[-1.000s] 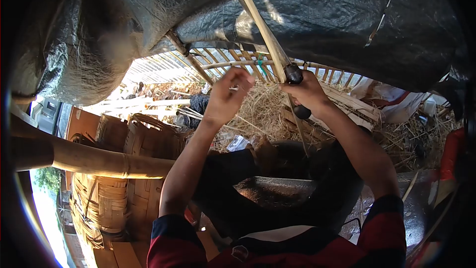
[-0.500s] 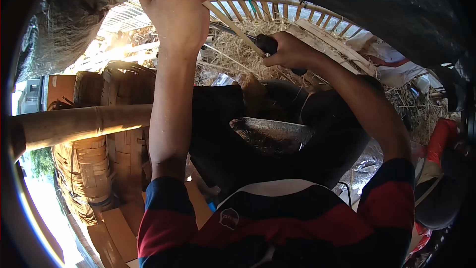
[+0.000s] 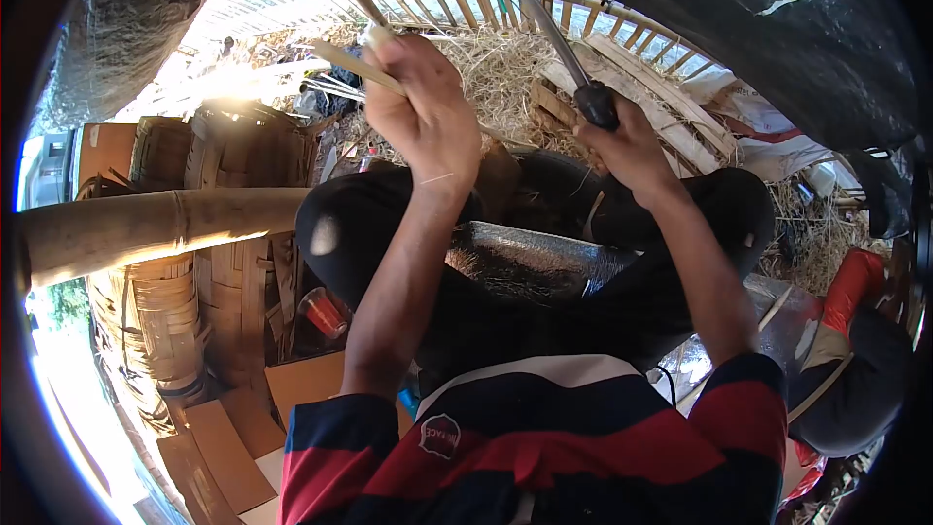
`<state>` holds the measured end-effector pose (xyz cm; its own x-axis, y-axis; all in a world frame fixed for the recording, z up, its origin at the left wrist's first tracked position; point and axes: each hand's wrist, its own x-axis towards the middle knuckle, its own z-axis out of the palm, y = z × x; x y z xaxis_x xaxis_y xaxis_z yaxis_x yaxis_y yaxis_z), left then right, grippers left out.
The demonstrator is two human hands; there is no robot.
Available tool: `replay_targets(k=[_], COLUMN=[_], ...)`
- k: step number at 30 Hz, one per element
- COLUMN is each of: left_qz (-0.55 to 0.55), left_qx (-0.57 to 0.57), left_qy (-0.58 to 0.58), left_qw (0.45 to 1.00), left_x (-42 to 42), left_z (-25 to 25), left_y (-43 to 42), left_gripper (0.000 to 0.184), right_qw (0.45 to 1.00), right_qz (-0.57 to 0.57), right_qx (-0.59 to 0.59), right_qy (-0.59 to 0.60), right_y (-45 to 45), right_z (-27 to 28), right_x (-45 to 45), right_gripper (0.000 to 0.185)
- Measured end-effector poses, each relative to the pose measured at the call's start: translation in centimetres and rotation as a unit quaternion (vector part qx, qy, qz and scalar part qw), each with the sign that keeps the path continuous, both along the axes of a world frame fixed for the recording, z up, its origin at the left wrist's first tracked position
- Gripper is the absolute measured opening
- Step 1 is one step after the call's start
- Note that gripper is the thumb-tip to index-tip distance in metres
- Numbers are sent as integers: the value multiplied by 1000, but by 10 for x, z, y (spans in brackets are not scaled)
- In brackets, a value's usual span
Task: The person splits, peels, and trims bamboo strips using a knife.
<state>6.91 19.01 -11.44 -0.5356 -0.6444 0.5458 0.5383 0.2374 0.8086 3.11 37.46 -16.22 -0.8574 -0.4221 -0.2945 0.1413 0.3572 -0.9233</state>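
Note:
My left hand (image 3: 425, 107) is closed around a thin pale bamboo strip (image 3: 355, 68), whose end sticks out to the upper left. To the right, my right hand (image 3: 627, 144) grips the black handle of a long knife (image 3: 546, 27). Its blade points up and slightly left, apart from the strip. Both hands are raised above my crossed legs in dark trousers. The far end of the strip beyond my left hand is hard to make out.
A thick bamboo pole (image 3: 185, 224) crosses the left side in front of woven baskets (image 3: 233, 277). Straw (image 3: 501, 73) and wood slats lie ahead, below a slatted bamboo fence. Black plastic sheeting (image 3: 700, 19) hangs above. A red cup (image 3: 324, 313) is beside my left leg.
My left hand has come down from the upper left and back toward me with the strip. The knife now points upward, apart from the strip, which it lay along before.

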Motion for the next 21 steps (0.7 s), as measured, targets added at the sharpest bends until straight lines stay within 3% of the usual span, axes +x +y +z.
replay_targets(k=[2,4,8,10,13,15,16,18,20,21], left_qz=[-14,-61,-54,-17,-22,-51,-112,-64,-51,-151], left_qx=[-26,34,40,77,16,-18,63,70,131,104], left_qy=[-3,33,3,48,0,-18,18,-8,28,48], left_qw=[1000,997,998,996,1000,998,992,995,990,982], left_x=[4,10,12,4,14,19,22,30,36,48], left_z=[18,26,27,22,25,30,28,30,26,18], left_y=[-7,-13,-9,-4,-4,-4,-6,-2,-3,-14], left_gripper=[47,33,31,32,41,57,57,55,52,49], right_qw=[995,994,997,993,995,992,990,991,991,991], right_qz=[-41,-62,-56,-45,-40,-36,-31,-20,-34,-37], right_qx=[-72,-77,-39,-37,-92,-122,-136,-100,-112,-118], right_qy=[-58,-44,44,98,19,-21,-35,82,70,57], right_y=[4,8,18,16,1,-8,-12,-21,-29,-32], right_z=[1,0,-2,-10,-19,-29,-37,-51,-56,-58], right_x=[17,25,40,51,84,106,116,136,150,154], right_gripper=[31,30,32,30,28,28,28,26,26,26])
